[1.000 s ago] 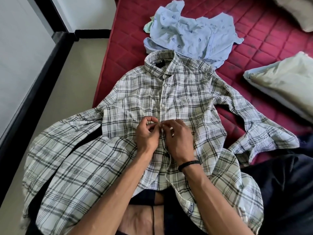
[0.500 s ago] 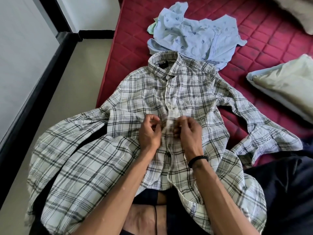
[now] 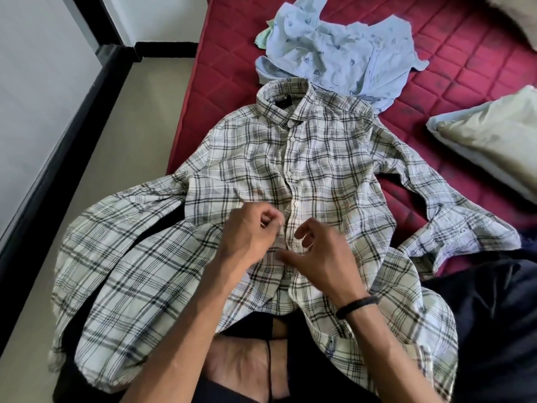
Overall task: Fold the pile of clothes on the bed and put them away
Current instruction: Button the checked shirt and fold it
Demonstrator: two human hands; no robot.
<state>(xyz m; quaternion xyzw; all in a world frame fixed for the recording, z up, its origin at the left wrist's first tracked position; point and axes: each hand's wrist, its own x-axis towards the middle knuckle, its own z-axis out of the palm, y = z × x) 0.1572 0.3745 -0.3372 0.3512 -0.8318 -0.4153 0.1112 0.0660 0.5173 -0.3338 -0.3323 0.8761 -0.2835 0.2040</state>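
Across the near corner of the red mattress (image 3: 453, 33), seen from the head camera, the plaid shirt (image 3: 328, 170) lies face up, its lower half draped over the person's lap and its hem hanging toward the floor side. Its long axis runs from the hem at the lap up to the collar (image 3: 286, 96), which points away from the person toward the crumpled light blue shirt (image 3: 340, 53); one sleeve spreads out to the left over the bed's edge, the other to the right toward the pillow (image 3: 494, 135). Both hands work at the button placket (image 3: 292, 184) around mid-chest. The left hand (image 3: 250, 237) has its fingers curled in, apparently pinching the placket edge, though blur makes the exact hold hard to read. The right hand (image 3: 316, 251) is loosely curled with fingertips just at the placket; I cannot tell whether it has cloth or a button between them. My guess is the next button down is being fastened. The risks: matching a button to the wrong hole would skew the front and spoil the later fold; tugging could drag the collar into the blue shirt, or let the overhanging left sleeve pull the shirt off the mattress.
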